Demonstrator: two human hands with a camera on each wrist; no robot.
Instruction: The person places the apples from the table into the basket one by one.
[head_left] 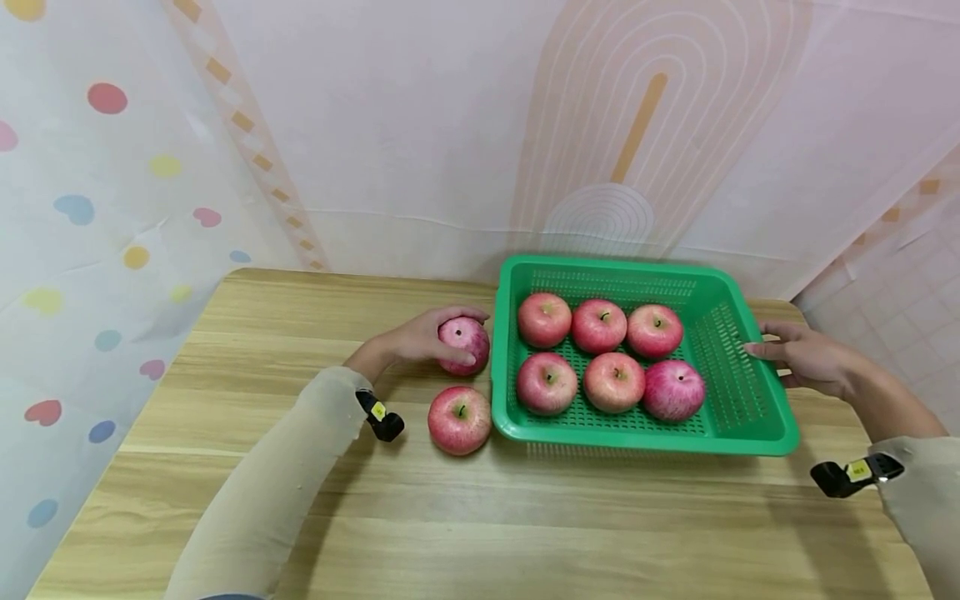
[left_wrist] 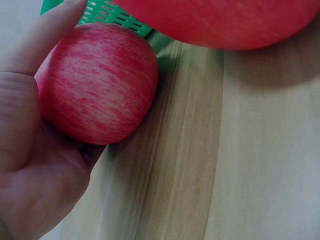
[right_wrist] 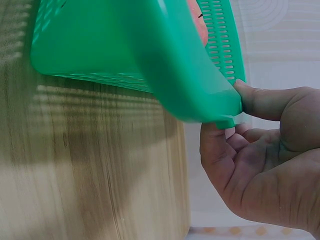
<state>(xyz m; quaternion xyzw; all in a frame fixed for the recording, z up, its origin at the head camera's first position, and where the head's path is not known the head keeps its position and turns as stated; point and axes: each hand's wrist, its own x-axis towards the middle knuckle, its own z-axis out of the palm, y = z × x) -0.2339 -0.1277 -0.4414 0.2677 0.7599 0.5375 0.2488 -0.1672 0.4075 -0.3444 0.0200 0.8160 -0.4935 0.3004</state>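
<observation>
My left hand (head_left: pixel 429 335) grips a dark pink apple (head_left: pixel 465 343) on the table, just left of the green basket (head_left: pixel 645 441). In the left wrist view, the thumb and palm wrap the near side of that streaked apple (left_wrist: pixel 102 85). Closer to me lies a second loose apple (head_left: pixel 460 421), beside the basket's left wall. Over on the right, my right hand (head_left: pixel 813 358) pinches the basket's right rim, thumb on top and fingers curled underneath, as the right wrist view shows at the rim (right_wrist: pixel 200 100). Several apples (head_left: pixel 615 382) sit in two rows inside the basket.
The wooden table (head_left: pixel 450 533) backs onto a patterned wall cloth (head_left: pixel 390 125). The basket stands near the table's back edge, with bare basket floor to the right of its apples. Black wrist cameras (head_left: pixel 384 421) are strapped over both sleeves.
</observation>
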